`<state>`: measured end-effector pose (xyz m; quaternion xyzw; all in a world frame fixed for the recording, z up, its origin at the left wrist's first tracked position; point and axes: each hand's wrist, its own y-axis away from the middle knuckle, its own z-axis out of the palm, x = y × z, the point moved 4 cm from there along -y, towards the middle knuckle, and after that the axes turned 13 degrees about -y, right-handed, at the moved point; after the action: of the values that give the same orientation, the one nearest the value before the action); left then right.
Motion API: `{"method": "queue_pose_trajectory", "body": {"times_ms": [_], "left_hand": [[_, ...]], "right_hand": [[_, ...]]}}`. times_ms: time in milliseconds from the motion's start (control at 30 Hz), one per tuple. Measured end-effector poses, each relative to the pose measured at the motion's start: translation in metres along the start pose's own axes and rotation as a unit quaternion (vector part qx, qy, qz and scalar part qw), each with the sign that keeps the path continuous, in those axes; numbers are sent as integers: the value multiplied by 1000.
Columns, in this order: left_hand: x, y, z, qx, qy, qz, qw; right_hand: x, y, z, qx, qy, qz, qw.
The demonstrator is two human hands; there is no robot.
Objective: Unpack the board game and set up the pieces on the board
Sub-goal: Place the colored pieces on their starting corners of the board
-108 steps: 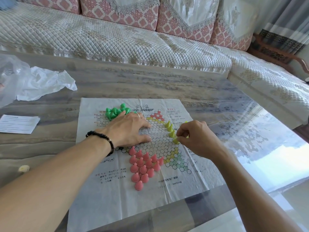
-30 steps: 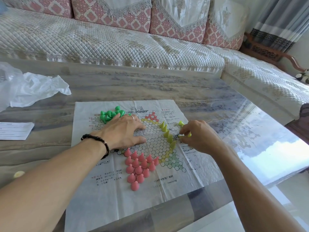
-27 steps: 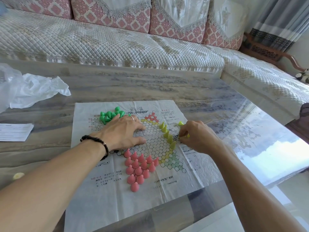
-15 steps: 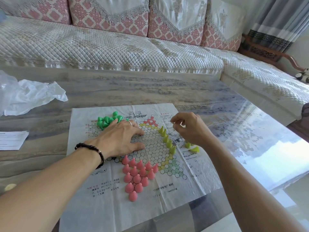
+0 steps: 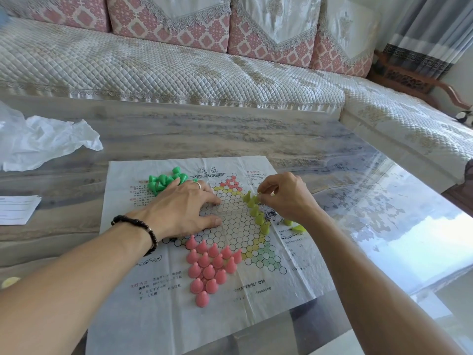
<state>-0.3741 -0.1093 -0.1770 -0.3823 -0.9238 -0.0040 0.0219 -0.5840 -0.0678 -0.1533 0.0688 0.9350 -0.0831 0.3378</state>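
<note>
A thin paper game board [image 5: 163, 311] printed with a star of hexagon cells lies flat on the table. Several pink cone pieces [image 5: 210, 267] stand in the star's near point. A loose heap of green pieces [image 5: 163, 181] lies at the board's far left. A row of yellow-green pieces [image 5: 257, 213] stands along the star's right side. My left hand [image 5: 184, 211] lies flat with spread fingers on the board. My right hand [image 5: 284, 198] pinches one yellow-green piece at the far end of that row. Two more yellow-green pieces [image 5: 294, 226] lie loose by my right wrist.
A crumpled clear plastic bag [image 5: 43, 142] lies at the far left of the glossy table [image 5: 256, 134]. A white paper slip [image 5: 15, 210] sits at the left edge, and a small yellowish piece [image 5: 10, 282] nearer me. A quilted sofa [image 5: 158, 70] runs behind the table.
My right hand left the loose pieces by the board's right side and moved up to the far end of the yellow-green row with one piece pinched. My left hand stayed flat.
</note>
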Motion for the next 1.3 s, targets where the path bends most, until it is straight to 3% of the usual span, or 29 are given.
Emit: {"method": "queue_pose_trajectory", "body": {"times_ms": [300,467,767,1133,1300], "left_hand": [[-1,0,0,-1,2,-3,1000],[1,0,-1,-1,-1,-6,1000],[1,1,-1,-2,3,-11,1000],[1,0,0,-5,1,-11,1000],[1,1,0,-6,5,-11,1000]], "right_hand": [[-4,-1,0,-27,22,-17,999],[-3,4,-17,-3,21,-24,999],[0,33,-48,-44,96,-17,994],[11,41,-41,-67,99,13,993],[1,32,-38,-39,68,-7,997]]}}
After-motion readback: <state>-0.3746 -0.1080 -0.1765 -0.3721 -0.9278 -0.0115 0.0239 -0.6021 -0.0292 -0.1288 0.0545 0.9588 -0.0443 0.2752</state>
